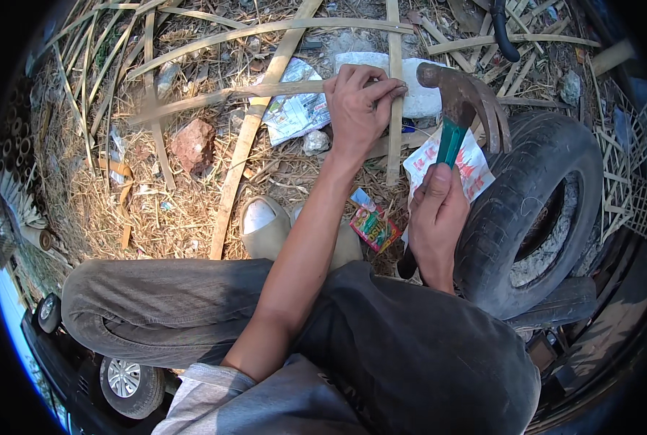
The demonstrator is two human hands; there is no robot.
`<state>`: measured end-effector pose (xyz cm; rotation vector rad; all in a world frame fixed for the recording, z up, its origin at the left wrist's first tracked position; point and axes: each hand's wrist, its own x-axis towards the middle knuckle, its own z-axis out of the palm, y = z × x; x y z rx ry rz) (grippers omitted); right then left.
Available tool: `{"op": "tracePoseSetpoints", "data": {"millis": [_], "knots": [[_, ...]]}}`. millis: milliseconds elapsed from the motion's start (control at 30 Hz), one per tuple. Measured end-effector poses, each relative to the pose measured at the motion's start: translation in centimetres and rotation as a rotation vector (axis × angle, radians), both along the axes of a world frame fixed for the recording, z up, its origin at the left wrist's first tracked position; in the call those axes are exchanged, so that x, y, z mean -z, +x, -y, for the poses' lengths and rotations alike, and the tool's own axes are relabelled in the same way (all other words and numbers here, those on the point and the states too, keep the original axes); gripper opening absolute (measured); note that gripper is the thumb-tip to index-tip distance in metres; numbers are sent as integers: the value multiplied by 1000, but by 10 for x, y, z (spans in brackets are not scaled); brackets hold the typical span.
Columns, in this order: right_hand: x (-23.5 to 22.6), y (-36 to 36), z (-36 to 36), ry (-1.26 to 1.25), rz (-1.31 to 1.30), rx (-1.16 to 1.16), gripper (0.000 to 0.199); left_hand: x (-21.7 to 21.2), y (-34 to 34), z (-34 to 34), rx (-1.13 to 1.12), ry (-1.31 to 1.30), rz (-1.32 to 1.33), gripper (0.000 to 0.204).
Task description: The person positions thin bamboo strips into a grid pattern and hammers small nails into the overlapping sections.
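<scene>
Two long strips meet by a white slab, where our left hand pinches one between finger and thumb. Our right hand curls around a hammer, its rusty head near the strips. On our right sits a big black tire.

Far centre: left hand on strips, slab beneath. Just right, hammer in right hand. Farther right, tire. Well left, rock on straw-littered ground. Nearer, shoes between rock and packet. Near left, vehicle wheel.
</scene>
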<state>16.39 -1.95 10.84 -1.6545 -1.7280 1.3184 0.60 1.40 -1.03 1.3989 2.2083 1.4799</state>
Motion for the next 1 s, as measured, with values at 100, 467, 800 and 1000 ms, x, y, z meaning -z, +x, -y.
{"op": "tracePoseSetpoints", "data": {"millis": [100,467,800,1000], "knots": [[-5,-10,-4,42,130,-43,38,-1,0,1,8,-9,8,16],[-9,0,-10,12,116,17,42,-1,3,-1,13,3,-52,17],[4,4,0,-132,-20,29,43,1,1,1,12,8,-60,16],[12,4,-3,-1,56,9,42,0,-1,1,22,-14,-8,13]]}}
